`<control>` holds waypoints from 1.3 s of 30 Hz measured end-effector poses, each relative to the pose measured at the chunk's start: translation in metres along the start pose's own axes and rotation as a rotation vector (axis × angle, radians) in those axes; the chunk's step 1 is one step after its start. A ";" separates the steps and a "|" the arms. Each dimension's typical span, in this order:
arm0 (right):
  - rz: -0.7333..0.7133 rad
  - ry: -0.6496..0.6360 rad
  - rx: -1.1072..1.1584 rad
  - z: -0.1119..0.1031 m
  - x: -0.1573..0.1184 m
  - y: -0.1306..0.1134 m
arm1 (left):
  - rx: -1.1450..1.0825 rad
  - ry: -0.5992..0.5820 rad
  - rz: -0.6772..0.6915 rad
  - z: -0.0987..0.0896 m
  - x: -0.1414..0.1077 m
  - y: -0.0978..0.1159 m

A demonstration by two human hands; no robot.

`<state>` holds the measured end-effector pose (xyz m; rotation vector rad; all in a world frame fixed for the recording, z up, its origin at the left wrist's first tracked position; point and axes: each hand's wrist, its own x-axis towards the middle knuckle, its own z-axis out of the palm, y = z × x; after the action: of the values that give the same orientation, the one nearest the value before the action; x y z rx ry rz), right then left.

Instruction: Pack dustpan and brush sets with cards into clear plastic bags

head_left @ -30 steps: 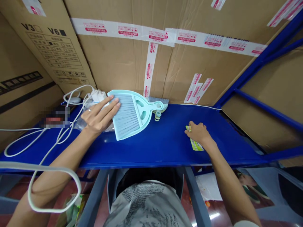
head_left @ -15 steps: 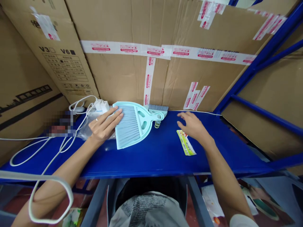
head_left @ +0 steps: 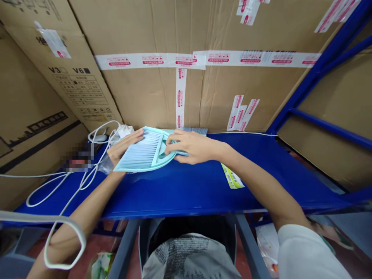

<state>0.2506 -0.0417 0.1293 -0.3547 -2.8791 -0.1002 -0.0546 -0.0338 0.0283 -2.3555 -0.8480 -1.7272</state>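
I have the bare left hand (head_left: 121,147) against the left edge of a light-blue plastic dustpan (head_left: 151,168), a grey-blue-bristled brush (head_left: 142,151) nested inside; whether it grips, I can't tell. The pan tilts above the blue tabletop (head_left: 186,193). My right hand (head_left: 190,146) clasps the handle end; a flat yellow-green packet (head_left: 232,178) lies partly behind that forearm.

One head-worn camera is looking forward and down over the tabletop (head_left: 186,193) from close by, facing the cardboard (head_left: 145,95) behind it.
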 end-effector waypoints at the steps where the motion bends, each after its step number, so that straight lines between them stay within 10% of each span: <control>1: 0.013 0.006 0.033 -0.002 0.002 0.002 | -0.005 0.060 -0.024 0.004 0.000 -0.002; 7: 0.274 0.034 0.174 -0.016 0.018 0.034 | 0.033 0.336 -0.272 0.020 0.001 -0.021; 14: 0.870 -0.001 0.290 0.022 0.061 0.074 | 0.138 -0.004 -0.258 0.026 -0.004 -0.024; 24: 0.962 -0.157 0.273 0.058 0.103 0.079 | 0.118 -0.374 -0.056 0.041 -0.013 -0.014; 39: 1.021 -0.160 0.127 0.055 0.129 0.079 | 0.153 -0.459 -0.053 0.043 -0.017 -0.016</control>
<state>0.1366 0.0697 0.1107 -1.7670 -2.4522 0.2967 -0.0292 -0.0102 -0.0057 -2.6795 -1.0640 -1.0946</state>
